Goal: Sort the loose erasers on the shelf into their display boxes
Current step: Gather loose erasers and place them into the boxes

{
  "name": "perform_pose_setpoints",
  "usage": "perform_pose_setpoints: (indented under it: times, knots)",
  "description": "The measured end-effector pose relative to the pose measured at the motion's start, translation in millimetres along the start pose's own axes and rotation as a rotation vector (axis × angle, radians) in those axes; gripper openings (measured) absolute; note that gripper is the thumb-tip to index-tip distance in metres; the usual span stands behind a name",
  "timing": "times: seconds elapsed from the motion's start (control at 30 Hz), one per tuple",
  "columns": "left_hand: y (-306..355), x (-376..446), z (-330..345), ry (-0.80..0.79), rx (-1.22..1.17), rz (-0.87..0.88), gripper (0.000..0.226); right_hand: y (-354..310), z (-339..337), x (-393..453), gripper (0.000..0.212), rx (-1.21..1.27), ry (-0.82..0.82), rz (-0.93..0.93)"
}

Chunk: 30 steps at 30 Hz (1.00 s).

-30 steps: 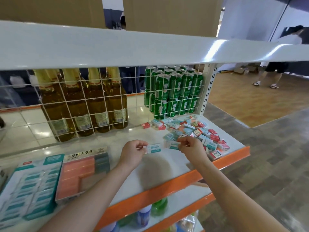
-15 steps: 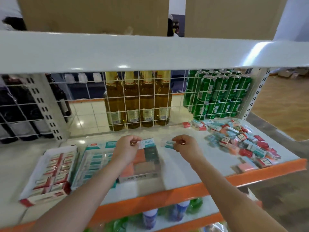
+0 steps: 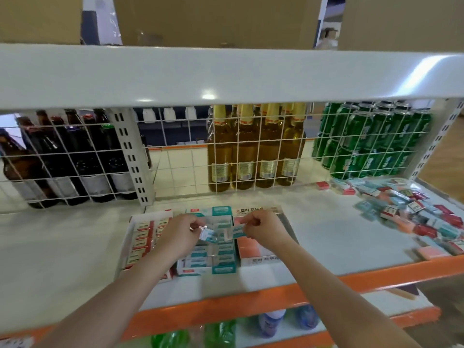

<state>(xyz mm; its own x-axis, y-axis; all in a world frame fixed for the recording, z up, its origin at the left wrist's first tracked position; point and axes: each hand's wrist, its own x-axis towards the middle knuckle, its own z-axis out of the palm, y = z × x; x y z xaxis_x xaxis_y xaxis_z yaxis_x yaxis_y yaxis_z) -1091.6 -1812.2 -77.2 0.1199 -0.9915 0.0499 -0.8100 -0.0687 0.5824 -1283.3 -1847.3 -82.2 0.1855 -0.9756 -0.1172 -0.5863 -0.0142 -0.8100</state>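
Observation:
Three display boxes stand side by side on the white shelf: a red-and-white box, a teal box and an orange box. My left hand pinches a teal-and-white eraser above the teal box. My right hand pinches a second teal eraser just to the right of the first. A heap of loose erasers, teal, red and orange, lies at the shelf's right end.
A wire grid backs the shelf, with dark bottles, yellow bottles and green cans behind it. An upper shelf overhangs. The orange front edge runs below, with bottles on a lower shelf.
The view has swung left from the loose heap to the display boxes. Both hands, each holding a teal eraser, have moved left and now hover over the teal box, closer together.

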Motion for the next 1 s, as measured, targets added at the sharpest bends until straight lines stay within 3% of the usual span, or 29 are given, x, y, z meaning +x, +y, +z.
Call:
perform_pose_setpoints:
  times: [0.43, 0.67, 0.87, 1.0]
  knots:
    - [-24, 4, -3, -0.094, 0.119, 0.033, 0.013, -19, 29, -1, 0.025, -0.274, -0.057, -0.009]
    - [-22, 5, 0, -0.179, 0.191, 0.144, 0.023, -20, 42, 5, 0.027, -0.429, -0.02, 0.025]
    - [-22, 4, 2, -0.27, 0.301, 0.214, 0.022, -19, 43, 6, 0.032, -0.499, -0.062, -0.048]
    - [-18, 8, 2, -0.286, 0.33, 0.199, 0.019, -20, 39, 7, 0.023, -0.549, -0.081, -0.086]
